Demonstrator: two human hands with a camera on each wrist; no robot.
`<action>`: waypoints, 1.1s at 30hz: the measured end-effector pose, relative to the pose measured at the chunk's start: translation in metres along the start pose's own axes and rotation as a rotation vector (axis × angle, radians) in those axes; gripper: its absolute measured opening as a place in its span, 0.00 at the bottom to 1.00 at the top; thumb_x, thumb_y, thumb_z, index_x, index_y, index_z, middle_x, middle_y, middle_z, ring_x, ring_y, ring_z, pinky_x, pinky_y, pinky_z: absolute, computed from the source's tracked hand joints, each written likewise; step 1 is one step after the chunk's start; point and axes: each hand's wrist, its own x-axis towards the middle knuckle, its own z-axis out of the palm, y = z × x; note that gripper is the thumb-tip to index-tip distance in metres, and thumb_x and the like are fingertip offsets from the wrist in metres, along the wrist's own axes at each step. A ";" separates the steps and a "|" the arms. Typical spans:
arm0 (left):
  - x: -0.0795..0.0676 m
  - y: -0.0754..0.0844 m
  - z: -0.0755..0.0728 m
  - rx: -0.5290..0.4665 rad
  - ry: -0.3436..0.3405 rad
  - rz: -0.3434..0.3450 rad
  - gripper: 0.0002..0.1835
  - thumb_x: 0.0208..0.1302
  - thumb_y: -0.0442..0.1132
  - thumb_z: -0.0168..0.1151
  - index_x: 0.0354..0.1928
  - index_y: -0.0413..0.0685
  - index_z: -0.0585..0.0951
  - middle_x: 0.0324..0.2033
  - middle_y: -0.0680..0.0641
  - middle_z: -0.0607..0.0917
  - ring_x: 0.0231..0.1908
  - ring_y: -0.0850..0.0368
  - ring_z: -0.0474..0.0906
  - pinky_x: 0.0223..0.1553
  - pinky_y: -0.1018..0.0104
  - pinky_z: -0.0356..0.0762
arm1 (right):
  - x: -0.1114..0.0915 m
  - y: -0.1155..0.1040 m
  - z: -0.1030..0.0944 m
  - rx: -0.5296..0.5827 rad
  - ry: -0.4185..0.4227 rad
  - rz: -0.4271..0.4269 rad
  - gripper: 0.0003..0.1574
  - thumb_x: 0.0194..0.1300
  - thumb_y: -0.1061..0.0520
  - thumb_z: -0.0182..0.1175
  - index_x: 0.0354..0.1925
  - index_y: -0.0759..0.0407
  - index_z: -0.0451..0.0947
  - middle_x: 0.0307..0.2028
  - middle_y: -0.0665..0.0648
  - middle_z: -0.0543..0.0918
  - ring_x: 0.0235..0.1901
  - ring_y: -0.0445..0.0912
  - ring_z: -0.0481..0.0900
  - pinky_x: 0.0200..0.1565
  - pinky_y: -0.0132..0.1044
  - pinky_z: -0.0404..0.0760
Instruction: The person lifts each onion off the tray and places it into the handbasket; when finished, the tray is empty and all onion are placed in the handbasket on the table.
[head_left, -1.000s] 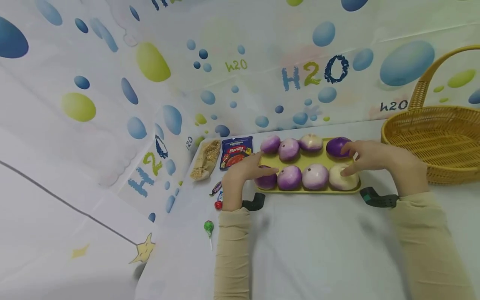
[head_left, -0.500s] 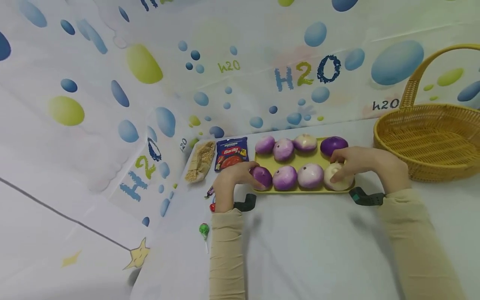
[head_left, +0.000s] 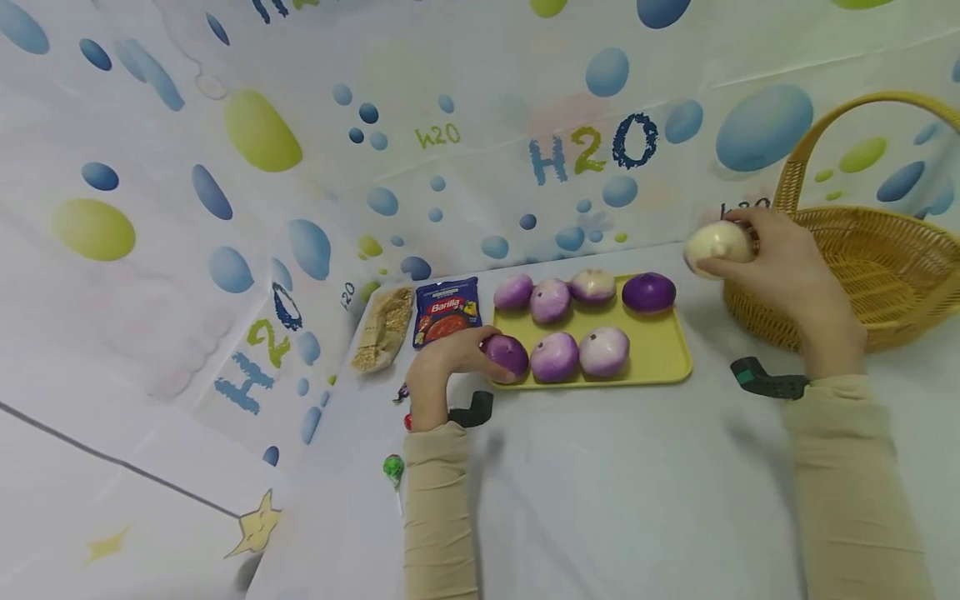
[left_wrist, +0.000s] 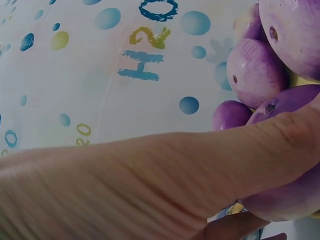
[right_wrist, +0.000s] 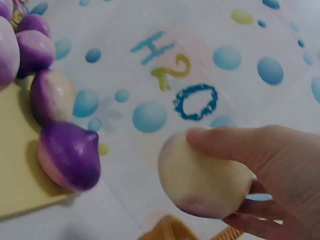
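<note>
Now the right hand [head_left: 783, 271] holds a cream-coloured bulb [head_left: 716, 243] in the air, thumb and fingers wrapped about it, just left of the wicker basket [head_left: 757, 317]; half a second ago that bulb sat at the near right corner of the yellow tray [head_left: 658, 354], where bare yellow shows now. Meanwhile the left hand [head_left: 446, 358] keeps its grip on a dark purple bulb [head_left: 507, 354] at the near left corner, as before; whether it is raised at all, I cannot tell. Beside that one in the tray's front row are two paler purple bulbs [head_left: 554, 357]. Four more bulbs line the back, a deep violet bulb [head_left: 648, 292] at the right end. The basket, its handle upright, shows its woven floor.
</note>
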 end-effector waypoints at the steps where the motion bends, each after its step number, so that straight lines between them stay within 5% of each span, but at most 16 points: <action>1: -0.001 0.001 -0.001 -0.002 -0.003 -0.002 0.43 0.46 0.60 0.72 0.66 0.64 0.67 0.60 0.52 0.72 0.58 0.52 0.66 0.59 0.48 0.64 | -0.001 0.006 -0.003 0.007 0.040 0.029 0.57 0.53 0.30 0.63 0.70 0.59 0.56 0.61 0.69 0.64 0.56 0.65 0.63 0.52 0.66 0.64; 6: -0.002 0.002 -0.003 -0.004 -0.009 -0.013 0.43 0.46 0.60 0.72 0.66 0.64 0.67 0.61 0.51 0.71 0.59 0.51 0.65 0.59 0.47 0.63 | -0.009 0.033 -0.010 0.067 0.198 0.180 0.55 0.55 0.33 0.61 0.70 0.59 0.55 0.65 0.68 0.61 0.62 0.65 0.57 0.53 0.65 0.65; 10: -0.002 0.000 -0.005 0.004 -0.008 -0.011 0.43 0.46 0.61 0.72 0.66 0.64 0.67 0.61 0.51 0.71 0.60 0.51 0.65 0.60 0.48 0.63 | -0.015 0.049 -0.012 0.081 0.225 0.254 0.53 0.59 0.36 0.59 0.71 0.61 0.53 0.65 0.70 0.57 0.62 0.66 0.53 0.53 0.65 0.63; 18: -0.003 0.001 -0.006 -0.009 -0.007 -0.012 0.43 0.45 0.62 0.71 0.65 0.64 0.68 0.60 0.51 0.72 0.59 0.52 0.66 0.60 0.48 0.63 | -0.012 0.039 -0.018 0.020 0.182 0.196 0.44 0.65 0.43 0.52 0.70 0.64 0.54 0.65 0.71 0.59 0.60 0.69 0.58 0.57 0.65 0.60; 25: -0.003 0.002 -0.003 -0.014 -0.005 -0.022 0.41 0.45 0.64 0.70 0.63 0.65 0.69 0.58 0.53 0.74 0.58 0.53 0.67 0.59 0.46 0.63 | -0.004 -0.004 -0.011 -0.061 -0.104 -0.064 0.42 0.66 0.40 0.54 0.68 0.60 0.58 0.57 0.70 0.71 0.55 0.65 0.68 0.52 0.65 0.65; 29: -0.003 0.002 0.000 -0.017 -0.004 -0.045 0.41 0.43 0.65 0.71 0.62 0.67 0.70 0.57 0.53 0.74 0.57 0.52 0.67 0.58 0.44 0.63 | 0.000 -0.029 0.010 -0.069 -0.286 -0.203 0.40 0.63 0.39 0.59 0.65 0.56 0.62 0.56 0.65 0.74 0.54 0.60 0.72 0.53 0.60 0.70; 33: -0.002 0.003 0.001 -0.020 -0.006 -0.060 0.41 0.43 0.66 0.70 0.63 0.68 0.69 0.58 0.53 0.74 0.57 0.51 0.66 0.57 0.44 0.63 | 0.002 -0.048 0.036 -0.054 -0.449 -0.254 0.42 0.58 0.37 0.64 0.64 0.54 0.65 0.54 0.62 0.76 0.54 0.57 0.73 0.53 0.56 0.72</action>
